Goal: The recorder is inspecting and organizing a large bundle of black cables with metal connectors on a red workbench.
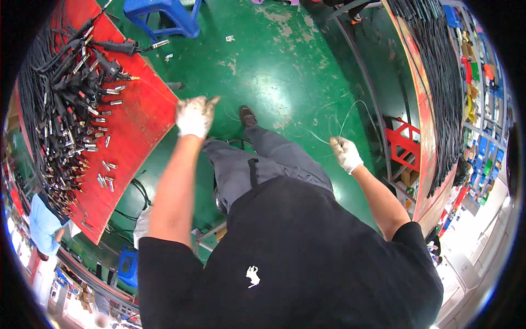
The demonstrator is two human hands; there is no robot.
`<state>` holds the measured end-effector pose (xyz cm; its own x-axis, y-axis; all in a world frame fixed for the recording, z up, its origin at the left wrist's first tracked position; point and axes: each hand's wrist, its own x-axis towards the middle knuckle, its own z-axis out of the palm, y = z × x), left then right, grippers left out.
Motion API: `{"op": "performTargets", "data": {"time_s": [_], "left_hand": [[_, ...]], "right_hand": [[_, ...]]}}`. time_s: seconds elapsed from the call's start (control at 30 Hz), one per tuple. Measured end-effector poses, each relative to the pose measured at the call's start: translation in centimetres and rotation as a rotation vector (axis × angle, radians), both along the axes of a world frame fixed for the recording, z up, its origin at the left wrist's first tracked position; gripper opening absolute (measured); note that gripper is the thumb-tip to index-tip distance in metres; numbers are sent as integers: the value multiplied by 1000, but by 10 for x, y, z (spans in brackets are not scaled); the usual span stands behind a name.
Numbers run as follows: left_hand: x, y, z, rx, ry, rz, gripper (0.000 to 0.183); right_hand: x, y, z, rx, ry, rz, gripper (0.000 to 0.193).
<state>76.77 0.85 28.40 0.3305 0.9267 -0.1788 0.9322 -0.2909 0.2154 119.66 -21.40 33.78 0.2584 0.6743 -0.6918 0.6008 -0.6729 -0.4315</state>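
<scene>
My left hand (195, 116), in a white glove, is closed beside the corner of a red-topped table (139, 123). A faint thin line runs toward it from the heap on the table; what its fingers hold is hidden. Away to the right, over the floor, my gloved right hand (346, 154) pinches a thin, pale wire (344, 119) that loops up and curves back. On the table lies a heap of welding torches (68, 118) with black handles, black cables and silver nozzles. Several loose metal nozzles (107, 182) lie near the table's edge.
A blue plastic stool (164, 15) stands beyond the table on the worn green floor (263, 71). At right, a rack (419, 104) carries many black cables, with a red plastic frame (404, 143) below. Another person in light blue (45, 222) is at far left.
</scene>
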Motion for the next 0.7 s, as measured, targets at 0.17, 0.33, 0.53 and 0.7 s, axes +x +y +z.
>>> {"op": "performTargets", "data": {"time_s": [0.17, 0.33, 0.53, 0.7], "left_hand": [[171, -168, -41, -359, -278, -503, 23], [198, -143, 15, -884, -561, -411, 25], [184, -114, 35, -861, -557, -321, 32], [164, -130, 18, -552, -305, -512, 35]], "right_hand": [[-42, 36, 15, -11, 144, -242, 39], [-75, 78, 37, -55, 45, 275, 41], [-68, 73, 35, -86, -47, 321, 41], [21, 8, 27, -40, -298, 276, 42]]}}
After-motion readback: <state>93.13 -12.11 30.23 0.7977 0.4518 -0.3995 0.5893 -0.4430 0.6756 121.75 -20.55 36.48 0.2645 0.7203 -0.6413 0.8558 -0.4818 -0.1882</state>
